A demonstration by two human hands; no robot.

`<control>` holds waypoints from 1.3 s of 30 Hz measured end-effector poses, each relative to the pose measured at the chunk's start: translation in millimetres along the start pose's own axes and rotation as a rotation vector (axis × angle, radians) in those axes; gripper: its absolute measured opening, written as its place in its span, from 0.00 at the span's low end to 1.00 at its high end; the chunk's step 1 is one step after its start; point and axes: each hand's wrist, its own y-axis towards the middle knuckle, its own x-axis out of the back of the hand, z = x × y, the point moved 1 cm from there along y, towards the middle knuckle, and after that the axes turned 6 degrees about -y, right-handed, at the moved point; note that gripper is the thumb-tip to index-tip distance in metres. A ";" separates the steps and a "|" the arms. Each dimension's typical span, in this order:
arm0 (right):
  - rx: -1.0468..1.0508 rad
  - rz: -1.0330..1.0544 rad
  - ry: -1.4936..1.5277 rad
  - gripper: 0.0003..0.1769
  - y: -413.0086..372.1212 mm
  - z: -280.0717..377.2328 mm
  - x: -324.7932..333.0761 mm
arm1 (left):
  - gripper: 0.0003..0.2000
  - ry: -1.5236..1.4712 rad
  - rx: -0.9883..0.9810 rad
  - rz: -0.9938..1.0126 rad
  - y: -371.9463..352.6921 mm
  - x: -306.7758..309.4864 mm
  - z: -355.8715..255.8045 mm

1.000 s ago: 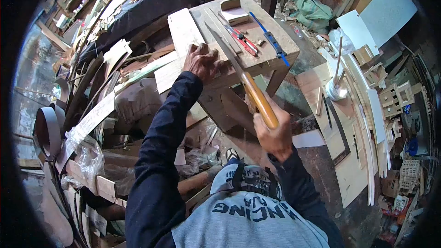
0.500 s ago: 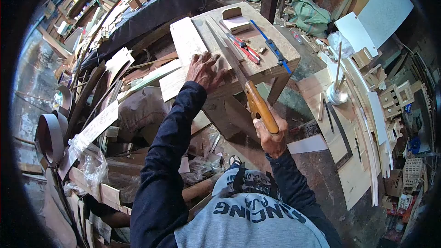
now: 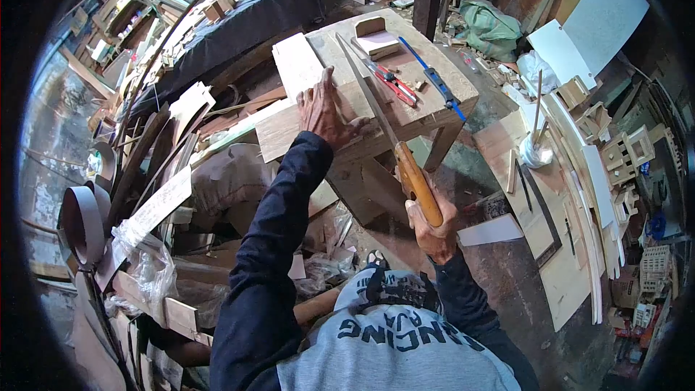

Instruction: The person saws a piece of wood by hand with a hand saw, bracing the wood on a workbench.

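Observation:
My right hand (image 3: 433, 230) grips the wooden handle (image 3: 420, 185) of a handsaw, whose long blade (image 3: 375, 105) points away from me over the workbench (image 3: 456, 87). The blade crosses the right end of a pale wooden board (image 3: 279, 132) lying across the bench's near edge. On that board my left hand (image 3: 323, 112) rests with its fingers spread, thumb toward the blade. Beyond it lies another pale board (image 3: 295, 61), pointing away from me. To the right of the blade are a red-handled tool (image 3: 394, 85) and a blue bar with a dark slider (image 3: 432, 76).
A small wooden block piece (image 3: 373, 36) sits at the bench's back. Scrap wood and plastic wrap (image 3: 152, 264) crowd the left side. To the right, long panels (image 3: 561, 275) lean near a white pot with sticks (image 3: 534, 152). A dark-covered table (image 3: 268, 11) stands behind.
My right hand has drawn the saw slightly back toward me. The fingers of my left hand, more bent before, now lie more stretched out on the board.

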 end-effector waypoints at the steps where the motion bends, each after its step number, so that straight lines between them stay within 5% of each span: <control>1: -0.006 0.005 -0.010 0.30 -0.5 4.6 1.6 | 0.60 0.004 -0.034 -0.032 0.3 -1.3 0.3; 7: -0.031 -0.035 0.031 0.29 -9.3 29.0 8.9 | 0.55 0.249 -0.051 -0.133 3.2 1.4 -11.8; 10: -0.036 -0.070 0.029 0.27 -21.3 24.3 12.2 | 0.54 0.428 0.008 -0.023 1.5 6.1 -28.0; 14: -0.072 -0.107 0.010 0.23 -32.1 41.2 26.6 | 0.49 0.524 -0.121 -0.147 -1.1 -10.7 -13.6; 27: 0.073 -0.265 0.191 0.16 -53.1 14.9 67.2 | 0.22 0.345 -0.248 -0.412 -41.5 -14.0 -52.4; 33: 0.153 -0.240 -0.024 0.19 -62.1 -18.5 77.3 | 0.19 0.290 -0.261 -0.450 -59.2 -9.7 -74.0; 39: -0.007 -0.238 0.161 0.25 -52.5 -2.8 86.8 | 0.16 0.315 -0.266 -0.478 -64.7 -14.7 -74.2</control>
